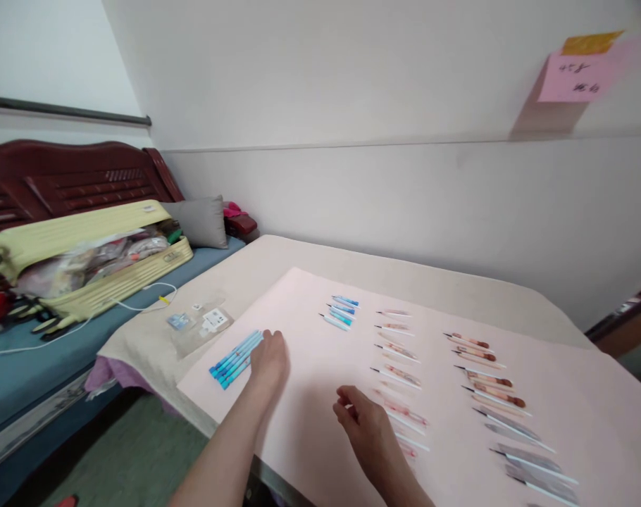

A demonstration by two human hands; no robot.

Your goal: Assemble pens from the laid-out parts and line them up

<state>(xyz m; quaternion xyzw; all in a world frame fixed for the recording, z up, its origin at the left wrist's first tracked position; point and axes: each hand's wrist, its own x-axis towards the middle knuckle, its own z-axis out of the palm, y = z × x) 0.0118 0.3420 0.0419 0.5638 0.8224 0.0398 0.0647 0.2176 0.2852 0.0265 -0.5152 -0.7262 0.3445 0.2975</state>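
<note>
My left hand [270, 358] is at the right ends of a row of blue pen-like sticks [236, 360] on the pale sheet. Its fingers bend down over those ends, and the fingertips are partly hidden. My right hand [363, 426] hovers over the sheet, fingers loosely curled and a little apart, with nothing visible in them. Close to it lies a column of pinkish barrels and thin white refills with dark tips [399, 373]. Farther back is a small group of blue barrels and white refills [342, 311].
Brown-patterned barrels with refills [476, 352] and grey ones [532, 461] line the right side. Clear plastic packets [201, 327] lie at the table's left. Beyond are a bed with a pale yellow open case [93, 260], a white cable [151, 287] and a grey cushion [201, 222].
</note>
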